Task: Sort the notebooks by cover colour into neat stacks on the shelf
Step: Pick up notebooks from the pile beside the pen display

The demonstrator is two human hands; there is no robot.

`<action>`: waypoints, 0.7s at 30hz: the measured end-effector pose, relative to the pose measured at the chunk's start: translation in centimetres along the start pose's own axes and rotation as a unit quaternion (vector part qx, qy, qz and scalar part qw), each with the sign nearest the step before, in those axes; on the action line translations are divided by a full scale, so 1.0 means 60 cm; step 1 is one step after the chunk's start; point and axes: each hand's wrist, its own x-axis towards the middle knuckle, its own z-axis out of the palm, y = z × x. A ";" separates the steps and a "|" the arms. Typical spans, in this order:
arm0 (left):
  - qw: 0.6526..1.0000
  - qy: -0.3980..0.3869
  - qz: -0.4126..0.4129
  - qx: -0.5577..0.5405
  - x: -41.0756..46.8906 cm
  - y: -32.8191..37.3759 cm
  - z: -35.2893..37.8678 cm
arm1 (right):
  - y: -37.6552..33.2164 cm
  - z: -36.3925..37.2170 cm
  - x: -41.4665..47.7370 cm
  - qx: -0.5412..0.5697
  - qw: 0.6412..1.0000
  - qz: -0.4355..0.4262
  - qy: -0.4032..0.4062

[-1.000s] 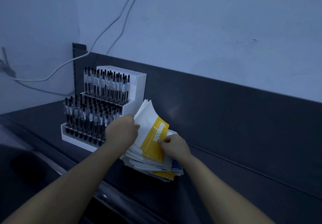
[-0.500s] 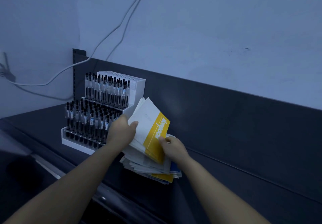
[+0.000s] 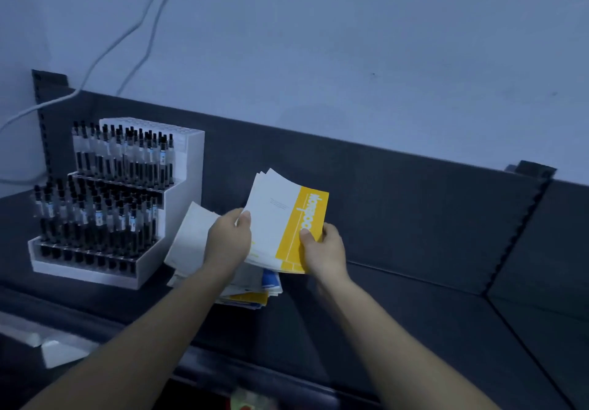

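A small bundle of notebooks, its top cover white with a yellow band (image 3: 287, 224), is lifted clear of the pile and tilted up. My left hand (image 3: 228, 239) grips the bundle's left edge, thumb on top. My right hand (image 3: 322, 247) pinches the lower right corner by the yellow band. Beneath lies the remaining messy pile of notebooks (image 3: 255, 291) on the dark shelf (image 3: 414, 314), with white, blue and yellow covers showing. A white cover (image 3: 191, 237) leans against the pen stand.
A white tiered display stand full of black pens (image 3: 111, 205) sits directly left of the pile. The shelf's dark back panel (image 3: 398, 192) rises behind. Cables (image 3: 134, 36) hang on the wall. A seam in the shelf (image 3: 490, 291) runs at the right.
Both hands have lifted the yellow-banded bundle off the pile and carried it a little to the right. The view has shifted, showing more shelf on the right.
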 end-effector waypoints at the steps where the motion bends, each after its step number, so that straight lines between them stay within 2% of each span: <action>1: 1.000 -0.012 0.000 -0.001 -0.010 0.002 0.013 | 0.000 -0.017 -0.007 -0.001 1.000 -0.010 0.012; 5: 0.997 -0.070 -0.004 -0.007 -0.044 0.010 0.066 | 0.008 -0.088 -0.031 0.009 0.998 -0.032 0.053; 13: 0.983 -0.177 0.009 0.035 -0.142 0.079 0.188 | 0.034 -0.260 -0.056 -0.021 0.993 -0.019 0.113; 21: 0.971 -0.240 -0.009 0.008 -0.262 0.145 0.352 | 0.068 -0.474 -0.079 -0.062 0.988 -0.019 0.137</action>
